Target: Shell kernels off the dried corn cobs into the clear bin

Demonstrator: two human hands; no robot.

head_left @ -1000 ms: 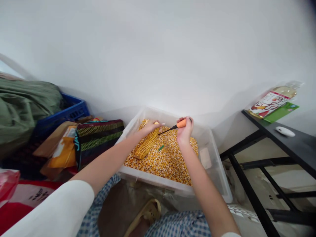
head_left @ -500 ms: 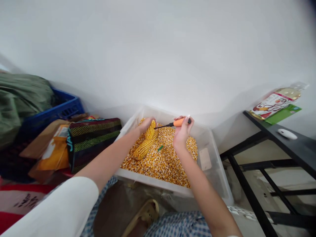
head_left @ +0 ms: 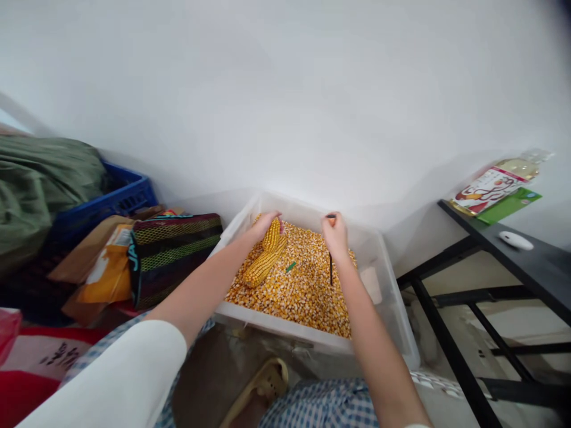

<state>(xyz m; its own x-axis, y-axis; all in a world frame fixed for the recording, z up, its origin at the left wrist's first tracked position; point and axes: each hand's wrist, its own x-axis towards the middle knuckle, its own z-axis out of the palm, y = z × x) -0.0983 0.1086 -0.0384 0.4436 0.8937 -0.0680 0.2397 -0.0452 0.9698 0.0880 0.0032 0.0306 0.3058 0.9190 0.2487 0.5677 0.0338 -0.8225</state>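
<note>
My left hand [head_left: 266, 224] is closed around an ear of corn [head_left: 272, 236] above the heap in the bin. A second corn cob [head_left: 259, 268] lies just below it on the loose kernels [head_left: 298, 291]. In my right hand [head_left: 335, 233] is a screwdriver [head_left: 331, 270], gripped in a fist; a bit of orange handle shows above and its dark shaft points down toward the kernels. The white plastic bin [head_left: 285, 324] holds the kernels, with a small green piece [head_left: 291, 267] lying on top.
At left are a blue crate [head_left: 129, 193] with green cloth [head_left: 49, 172], a striped mesh bag [head_left: 176, 255] and cardboard [head_left: 84, 255]. To the right, a black table [head_left: 495, 241] bears an oil bottle [head_left: 495, 184] and a white mouse [head_left: 515, 240]. A wall rises behind the bin.
My right hand has turned, swinging the screwdriver's shaft from pointing left at the held ear to pointing down, away from it. My left hand still holds the ear in nearly the same place.
</note>
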